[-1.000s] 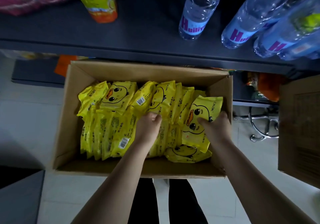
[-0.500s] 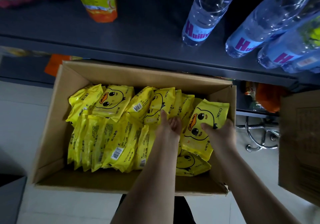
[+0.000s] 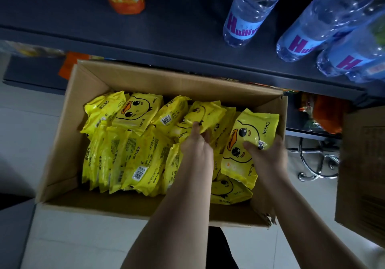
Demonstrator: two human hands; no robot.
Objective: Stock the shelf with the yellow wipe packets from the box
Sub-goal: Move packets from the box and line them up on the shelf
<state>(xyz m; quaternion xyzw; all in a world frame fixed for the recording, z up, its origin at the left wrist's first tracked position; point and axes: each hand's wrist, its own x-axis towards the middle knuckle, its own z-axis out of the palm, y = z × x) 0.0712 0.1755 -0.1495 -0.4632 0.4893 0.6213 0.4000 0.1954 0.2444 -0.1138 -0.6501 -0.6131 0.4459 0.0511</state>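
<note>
- Held in the right hand [image 3: 268, 158]: one duck-face wipe packet [image 3: 248, 143], thumb across the printed front, other fingers hidden behind; raised at the right end of the cardboard box [image 3: 145, 77]; same hold as a second ago.
- Shifted within the last second: left hand [image 3: 196, 143], from the middle of the packed wipe packets [image 3: 133, 154] to just left of the grip; fingertips now on a neighbouring packet [image 3: 206, 112]; pinching or merely touching, cannot tell.
- Probable meaning: second packet being collected before the lift.
- No yellow packet visible on the dark shelf [image 3: 177, 25] beyond the grip, beside the water bottles [image 3: 245, 17]; box almost full, so stocking barely begun.
</note>
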